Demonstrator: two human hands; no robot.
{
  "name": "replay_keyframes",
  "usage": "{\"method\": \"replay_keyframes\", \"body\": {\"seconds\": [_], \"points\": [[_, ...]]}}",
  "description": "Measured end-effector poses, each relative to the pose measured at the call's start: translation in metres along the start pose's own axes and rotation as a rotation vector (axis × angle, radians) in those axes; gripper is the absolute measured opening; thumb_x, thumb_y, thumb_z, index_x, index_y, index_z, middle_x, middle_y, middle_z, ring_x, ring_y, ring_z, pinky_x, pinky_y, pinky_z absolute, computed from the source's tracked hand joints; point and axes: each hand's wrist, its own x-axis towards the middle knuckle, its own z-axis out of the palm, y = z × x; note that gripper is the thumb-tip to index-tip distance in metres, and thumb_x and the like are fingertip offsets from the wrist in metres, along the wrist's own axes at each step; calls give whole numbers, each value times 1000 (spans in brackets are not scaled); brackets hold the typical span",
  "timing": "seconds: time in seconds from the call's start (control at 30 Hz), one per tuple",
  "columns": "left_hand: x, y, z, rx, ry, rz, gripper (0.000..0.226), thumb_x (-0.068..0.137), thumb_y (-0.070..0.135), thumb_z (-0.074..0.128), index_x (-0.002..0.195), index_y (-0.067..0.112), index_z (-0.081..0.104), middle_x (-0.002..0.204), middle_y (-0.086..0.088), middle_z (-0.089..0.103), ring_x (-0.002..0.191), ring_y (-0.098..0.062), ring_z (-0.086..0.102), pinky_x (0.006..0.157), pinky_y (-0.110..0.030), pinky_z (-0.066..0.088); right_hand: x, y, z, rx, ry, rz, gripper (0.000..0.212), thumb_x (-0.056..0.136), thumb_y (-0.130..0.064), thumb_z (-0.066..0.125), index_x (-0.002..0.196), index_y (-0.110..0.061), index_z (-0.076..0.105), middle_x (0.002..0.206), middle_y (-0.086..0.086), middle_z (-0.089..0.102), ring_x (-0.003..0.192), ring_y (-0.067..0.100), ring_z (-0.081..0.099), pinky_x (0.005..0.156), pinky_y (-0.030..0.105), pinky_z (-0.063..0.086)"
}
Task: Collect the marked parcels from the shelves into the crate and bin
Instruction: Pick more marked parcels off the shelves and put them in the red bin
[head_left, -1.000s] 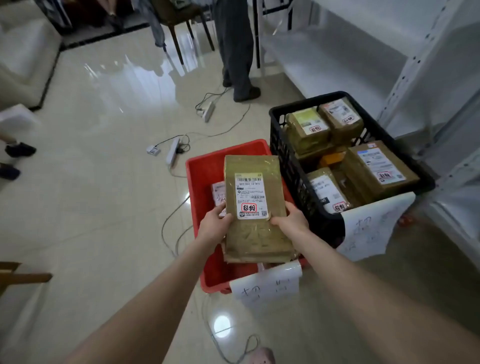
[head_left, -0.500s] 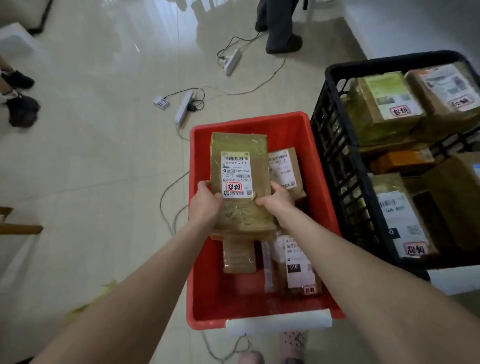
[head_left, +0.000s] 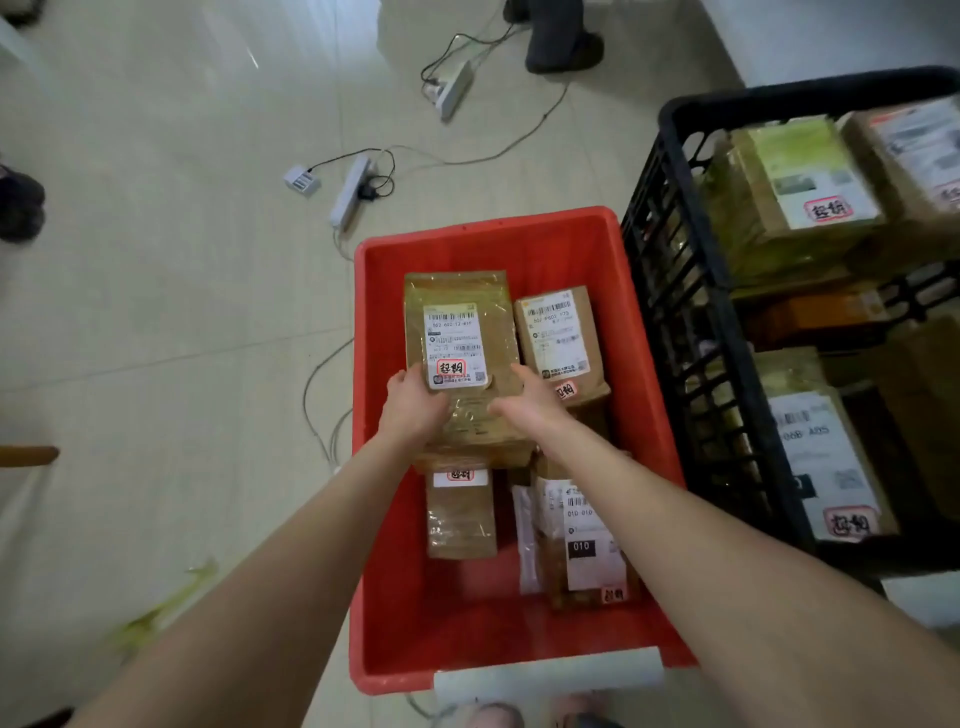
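While the black crate (head_left: 779, 93) alongside stands stacked with labelled boxes (head_left: 800, 176), the red bin (head_left: 379, 338) holds a few flat packets (head_left: 460, 514), and the brown parcel (head_left: 452, 332) is low inside it, above them. It looks light, fairly stiff and tape-slick, so its long side edges seem the surest hold. The left hand (head_left: 413, 405) and right hand (head_left: 530, 402) clasp those edges, thumbs on top.

soft, even indoor light, somewhat dim, with a pale sheen on the floor (head_left: 156, 312) at top left. the parcel (head_left: 457, 296) at centre is sharp, its label (head_left: 454, 345) glossy. the black crate (head_left: 769, 101) at right is motion-blurred. wide-angle distortion stretches the forearms (head_left: 727, 571) near the bottom edge.
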Motion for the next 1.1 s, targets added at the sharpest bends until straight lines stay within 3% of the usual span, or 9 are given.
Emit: {"method": "replay_keyframes", "body": {"seconds": [0.07, 0.27, 0.5, 0.73, 0.87, 1.1], "points": [[-12, 5, -1, 93, 22, 42, 51, 83, 21, 55, 133, 18, 47, 147, -13, 33, 129, -31, 45, 102, -43, 44, -13, 3, -5, -59, 63, -29, 78, 83, -15, 69, 149, -21, 29, 151, 8, 34, 135, 26, 38, 107, 36, 35], [-65, 20, 4, 481, 22, 292, 77, 84, 29, 62, 148, 14, 23, 157, -8, 15, 138, -29, 33, 97, -42, 48, -87, 22, -24, -251, 251, -105, 71, 85, -24, 62, 148, -27, 29, 153, 2, 25, 131, 25, 40, 100, 34, 38], [-164, 52, 19, 777, -17, 626, 87, 81, 38, 68, 149, 17, 18, 158, -8, 13, 142, -28, 26, 103, -43, 41, -203, 55, -52, -401, 383, -100, 75, 88, -31, 61, 151, -29, 20, 157, -1, 16, 141, 22, 24, 110, 38, 35], [-269, 95, 61, 925, -81, 860, 92, 83, 37, 68, 152, 15, 11, 160, -9, 7, 146, -28, 14, 114, -41, 29, -310, 109, -95, -413, 533, -12, 75, 88, -27, 59, 151, -28, 20, 155, 2, 19, 140, 25, 24, 105, 42, 38], [-334, 110, 106, 951, -110, 974, 91, 82, 40, 68, 151, 17, 14, 158, -7, 10, 144, -27, 18, 109, -41, 34, -364, 160, -120, -395, 574, 34, 72, 85, -27, 61, 148, -24, 26, 149, 6, 26, 135, 29, 30, 104, 41, 38], [-455, 112, 210, 962, -202, 1016, 83, 87, 43, 63, 150, 20, 14, 160, -6, 7, 145, -28, 17, 112, -44, 30, -467, 275, -161, -309, 647, 86, 74, 85, -31, 61, 149, -25, 24, 151, 5, 27, 135, 27, 32, 107, 38, 37]]}}
